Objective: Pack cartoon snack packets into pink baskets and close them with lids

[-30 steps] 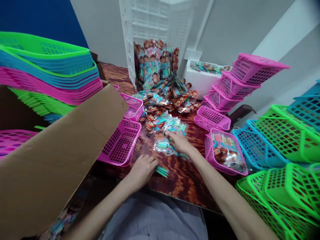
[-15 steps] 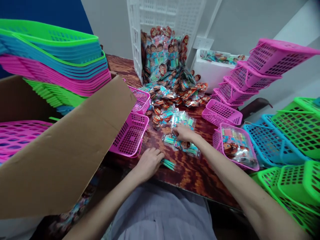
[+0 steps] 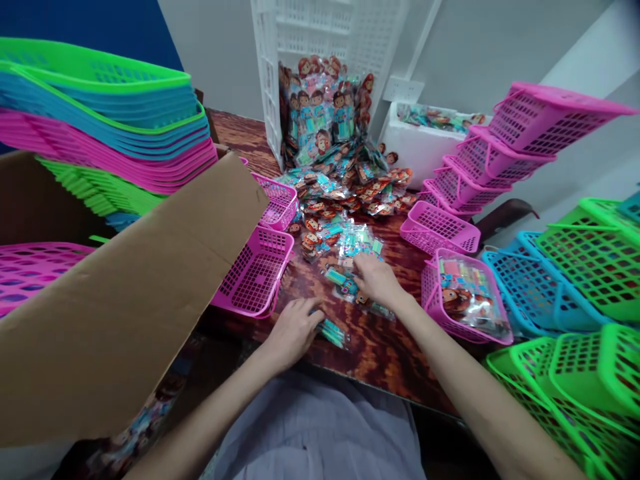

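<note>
Near the table's front edge, my left hand (image 3: 295, 331) has its fingers curled over the end of a clear packet of green sticks (image 3: 333, 333), which pokes out to the right. My right hand (image 3: 377, 278) is over a loose group of similar clear packets (image 3: 341, 276) with cartoon-figure cards. Its fingers bend down among them, and the fingertips are partly hidden, so what they pinch is unclear. More shiny packets (image 3: 357, 239) lie just beyond this hand. To the left of my left hand sits a pink basket (image 3: 260, 308) with nothing in it.
A heap of packets (image 3: 345, 173) spills from a white crate (image 3: 273, 100). A cardboard box (image 3: 135, 300) with stacked baskets (image 3: 165, 153) rises at left. On the right are a filled pink basket (image 3: 430, 293), blue baskets (image 3: 530, 287) and green baskets (image 3: 580, 360). A foam box (image 3: 415, 143) stands behind.
My right hand has shifted slightly right and toward me over the packets. My left hand stays on the packet of green sticks, which has turned slightly. The view has shifted a little.
</note>
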### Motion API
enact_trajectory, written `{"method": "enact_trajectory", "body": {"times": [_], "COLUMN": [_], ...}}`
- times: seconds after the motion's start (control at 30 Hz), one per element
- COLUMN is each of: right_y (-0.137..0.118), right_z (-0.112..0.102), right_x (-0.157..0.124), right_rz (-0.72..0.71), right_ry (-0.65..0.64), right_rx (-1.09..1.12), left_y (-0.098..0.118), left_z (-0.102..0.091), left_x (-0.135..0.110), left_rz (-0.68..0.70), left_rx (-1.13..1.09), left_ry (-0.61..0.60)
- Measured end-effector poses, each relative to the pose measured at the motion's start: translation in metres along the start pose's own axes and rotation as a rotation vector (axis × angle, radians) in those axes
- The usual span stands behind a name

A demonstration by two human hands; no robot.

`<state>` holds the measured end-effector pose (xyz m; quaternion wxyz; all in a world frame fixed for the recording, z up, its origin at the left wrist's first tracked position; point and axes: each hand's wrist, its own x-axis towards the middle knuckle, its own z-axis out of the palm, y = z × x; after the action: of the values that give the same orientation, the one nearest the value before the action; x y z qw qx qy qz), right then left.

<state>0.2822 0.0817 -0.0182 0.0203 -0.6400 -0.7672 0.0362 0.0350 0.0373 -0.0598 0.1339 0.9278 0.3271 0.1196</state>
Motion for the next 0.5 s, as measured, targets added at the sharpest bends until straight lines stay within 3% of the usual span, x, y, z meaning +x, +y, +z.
{"method": "enact_trajectory", "body": {"times": [0.2,0.37,0.5], "right_y": [-0.003,-0.019,-0.034], "right_z": [0.012,0.026,0.034], "right_x": [-0.009,-0.027,-0.044], "right_rz": [0.015,-0.085,0.017], "right_ry": [-0.156,-0.159,-0.215], "right_rx": [0.293,0.330,0.368], "left_y": [0.001,0.002,0.004], "left_z": [0.002,0.003,0.000], "left_x": [0.003,0.005,0.001], "left_rz": [-0.011,-0.017,-0.011], "left_rx": [-0.014,-0.018,0.000], "left_ry": [-0.029,-0.035,-0.085]}}
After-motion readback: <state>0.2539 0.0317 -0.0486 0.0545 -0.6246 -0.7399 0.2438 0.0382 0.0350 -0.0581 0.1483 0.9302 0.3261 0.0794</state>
